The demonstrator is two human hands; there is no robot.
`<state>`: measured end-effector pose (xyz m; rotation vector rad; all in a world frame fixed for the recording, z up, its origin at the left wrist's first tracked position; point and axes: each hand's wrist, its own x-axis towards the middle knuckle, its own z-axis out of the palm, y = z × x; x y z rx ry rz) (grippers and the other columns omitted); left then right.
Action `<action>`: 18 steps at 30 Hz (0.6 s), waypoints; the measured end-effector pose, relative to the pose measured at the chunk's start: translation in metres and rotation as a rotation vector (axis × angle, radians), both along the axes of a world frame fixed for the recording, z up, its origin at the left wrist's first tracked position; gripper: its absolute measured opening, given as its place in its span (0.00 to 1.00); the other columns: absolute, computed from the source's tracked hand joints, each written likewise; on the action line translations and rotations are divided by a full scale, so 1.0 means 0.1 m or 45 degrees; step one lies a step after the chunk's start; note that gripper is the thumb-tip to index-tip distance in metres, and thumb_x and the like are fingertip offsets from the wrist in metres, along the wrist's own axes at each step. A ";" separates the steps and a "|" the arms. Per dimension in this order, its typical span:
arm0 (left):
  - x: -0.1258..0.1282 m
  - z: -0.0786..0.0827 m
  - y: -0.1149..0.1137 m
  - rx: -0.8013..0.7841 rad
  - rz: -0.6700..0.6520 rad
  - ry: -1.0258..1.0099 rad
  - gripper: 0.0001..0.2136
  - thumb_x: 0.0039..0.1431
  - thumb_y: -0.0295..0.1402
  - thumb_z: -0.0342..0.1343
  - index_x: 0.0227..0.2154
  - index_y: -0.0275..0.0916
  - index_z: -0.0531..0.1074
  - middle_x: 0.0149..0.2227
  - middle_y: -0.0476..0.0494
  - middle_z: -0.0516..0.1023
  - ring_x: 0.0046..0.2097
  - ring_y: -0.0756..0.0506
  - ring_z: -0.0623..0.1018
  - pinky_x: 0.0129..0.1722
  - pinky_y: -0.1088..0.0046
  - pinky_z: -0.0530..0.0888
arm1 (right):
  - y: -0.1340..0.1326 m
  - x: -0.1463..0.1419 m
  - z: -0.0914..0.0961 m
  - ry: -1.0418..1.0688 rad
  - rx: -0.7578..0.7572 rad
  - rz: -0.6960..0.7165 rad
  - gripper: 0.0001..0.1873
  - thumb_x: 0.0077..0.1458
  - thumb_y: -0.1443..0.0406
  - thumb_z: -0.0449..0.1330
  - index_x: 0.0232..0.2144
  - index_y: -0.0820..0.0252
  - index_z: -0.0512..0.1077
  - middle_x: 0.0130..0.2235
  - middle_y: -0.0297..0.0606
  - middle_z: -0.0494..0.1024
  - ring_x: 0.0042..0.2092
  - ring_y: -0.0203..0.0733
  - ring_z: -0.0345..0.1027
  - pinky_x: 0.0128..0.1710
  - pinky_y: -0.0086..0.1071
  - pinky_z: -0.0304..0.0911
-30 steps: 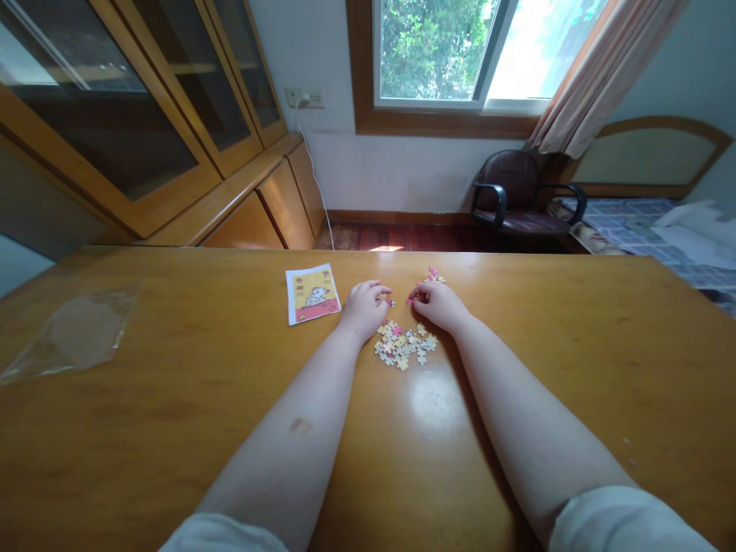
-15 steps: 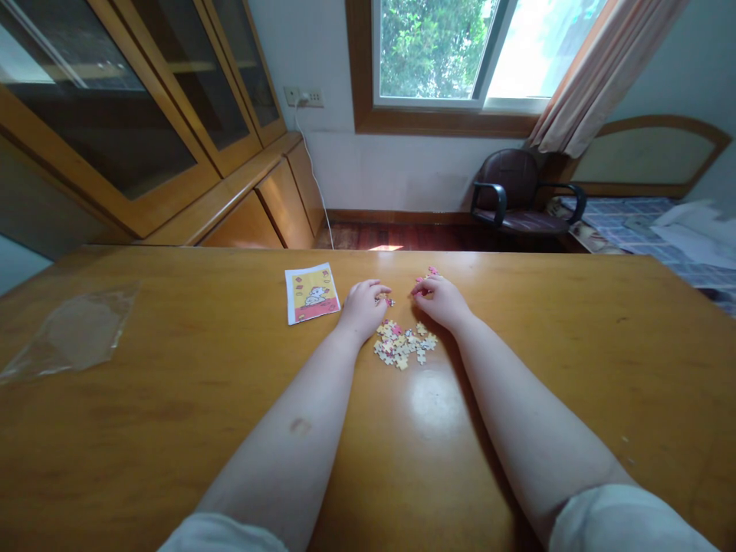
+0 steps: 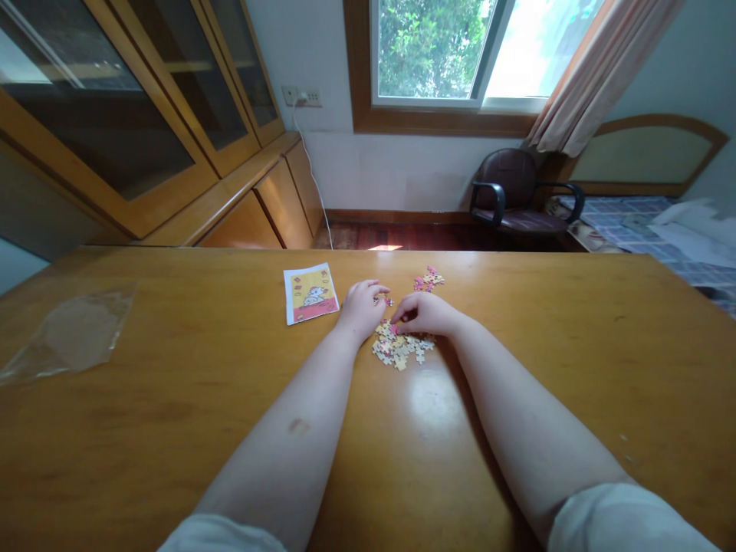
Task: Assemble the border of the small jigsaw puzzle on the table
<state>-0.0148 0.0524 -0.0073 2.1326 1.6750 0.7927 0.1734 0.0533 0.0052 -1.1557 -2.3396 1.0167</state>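
A heap of small yellow, pink and white jigsaw pieces [image 3: 399, 350] lies on the wooden table [image 3: 517, 345] in front of me. My right hand [image 3: 422, 314] rests on the heap's far edge, fingers curled down onto the pieces. My left hand [image 3: 363, 304] sits just left of it, fingers curled around a small piece by its fingertips. A second small cluster of pink pieces [image 3: 428, 280] lies farther away, past my right hand. A picture card [image 3: 310, 294] with a yellow and red drawing lies left of my left hand.
A clear plastic bag [image 3: 72, 331] lies at the table's far left. Beyond the table stand a wooden cabinet with glass doors [image 3: 172, 115], a dark armchair [image 3: 514, 195] under the window, and a bed [image 3: 649, 230] at the right.
My right hand has left the far pink cluster and come back towards me and leftward onto the main heap. My left hand has stayed in place.
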 end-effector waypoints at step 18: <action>0.01 0.05 -0.02 0.008 -0.070 0.065 0.13 0.53 0.27 0.51 0.34 0.43 0.80 0.48 0.45 0.77 0.54 0.42 0.71 0.59 0.62 0.65 | 0.06 0.03 -0.08 -0.058 0.146 -0.461 0.07 0.49 0.67 0.61 0.31 0.59 0.79 0.25 0.31 0.73 0.27 0.32 0.63 0.29 0.26 0.56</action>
